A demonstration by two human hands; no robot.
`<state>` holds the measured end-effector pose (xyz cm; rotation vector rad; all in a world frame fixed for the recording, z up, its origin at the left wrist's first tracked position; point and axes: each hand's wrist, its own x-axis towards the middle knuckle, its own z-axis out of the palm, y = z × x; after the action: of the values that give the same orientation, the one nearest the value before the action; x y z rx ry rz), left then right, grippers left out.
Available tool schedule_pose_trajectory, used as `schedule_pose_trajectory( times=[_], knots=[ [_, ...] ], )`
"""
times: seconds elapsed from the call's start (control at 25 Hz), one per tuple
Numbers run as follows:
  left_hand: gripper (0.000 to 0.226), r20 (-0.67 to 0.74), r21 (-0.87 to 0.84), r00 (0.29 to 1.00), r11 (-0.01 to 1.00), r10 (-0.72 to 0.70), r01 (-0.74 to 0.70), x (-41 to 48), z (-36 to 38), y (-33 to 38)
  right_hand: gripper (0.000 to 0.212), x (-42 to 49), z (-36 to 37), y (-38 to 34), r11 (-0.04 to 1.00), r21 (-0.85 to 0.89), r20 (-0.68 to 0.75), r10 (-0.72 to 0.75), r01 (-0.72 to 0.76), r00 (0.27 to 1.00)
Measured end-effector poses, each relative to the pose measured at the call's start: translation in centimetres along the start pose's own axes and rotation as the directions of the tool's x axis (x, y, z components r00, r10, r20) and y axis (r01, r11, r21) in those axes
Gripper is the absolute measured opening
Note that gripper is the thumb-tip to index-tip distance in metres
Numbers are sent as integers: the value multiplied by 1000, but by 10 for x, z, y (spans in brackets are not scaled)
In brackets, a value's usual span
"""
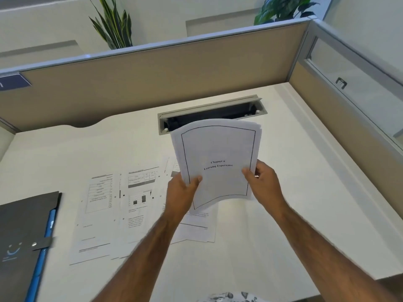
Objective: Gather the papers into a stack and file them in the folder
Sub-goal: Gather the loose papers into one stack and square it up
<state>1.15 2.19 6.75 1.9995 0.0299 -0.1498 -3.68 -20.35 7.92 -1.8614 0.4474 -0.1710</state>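
A stack of papers (218,149) is held upright above the white desk (294,203), its top sheet a bordered title page. My left hand (182,192) grips the stack's lower left edge, and my right hand (262,182) grips its lower right edge. Several loose printed sheets (98,214) with tables and charts lie flat on the desk, left of and under my hands. A dark folder (24,236) with a blue spine and a snap strap lies shut at the desk's left front corner.
An open cable tray (213,114) is sunk into the desk behind the stack. Beige partition walls (152,83) close off the back and right. Plants (115,25) stand behind the partition.
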Motion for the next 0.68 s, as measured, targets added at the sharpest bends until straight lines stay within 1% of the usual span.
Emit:
schedule_pose_trajectory(
  times=[0.12, 0.16, 0.2, 0.28, 0.32, 0.4, 0.48, 0.52, 0.64, 0.68],
  knots=[
    [24, -93, 156, 996, 988, -3, 17, 12, -13, -13, 34, 12, 17, 3, 990, -140, -24, 16, -19, 1000],
    [21, -114, 232, 993, 972, -18, 44, 16, -18, -18, 38, 16, 25, 3, 987, -146, -1, 63, -62, 998],
    [21, -130, 317, 991, 945, -45, 85, 21, -23, -24, 34, 19, 33, 4, 985, -110, 45, 137, -131, 990],
    [26, -139, 479, 985, 863, -105, 160, 29, -32, -35, 22, 21, 53, 8, 958, -71, 157, 285, -277, 946],
    [28, -138, 540, 982, 822, -128, 182, 32, -35, -40, 22, 22, 62, 11, 948, -91, 182, 318, -306, 930],
    [33, -125, 623, 979, 755, -161, 204, 37, -39, -49, 30, 23, 78, 17, 935, -143, 185, 348, -325, 919],
    [35, -90, 698, 980, 691, -177, 189, 39, -39, -59, 33, 23, 89, 21, 922, -195, 180, 368, -334, 912],
    [36, -76, 717, 979, 672, -189, 185, 39, -38, -63, 31, 23, 93, 24, 915, -209, 183, 383, -345, 905],
    [46, -73, 688, 958, 682, -277, 249, 38, -37, -70, 20, 21, 97, 29, 898, -216, 171, 422, -384, 890],
    [46, -79, 687, 955, 678, -286, 260, 39, -38, -70, 16, 21, 98, 31, 897, -205, 159, 426, -393, 890]
  ],
)
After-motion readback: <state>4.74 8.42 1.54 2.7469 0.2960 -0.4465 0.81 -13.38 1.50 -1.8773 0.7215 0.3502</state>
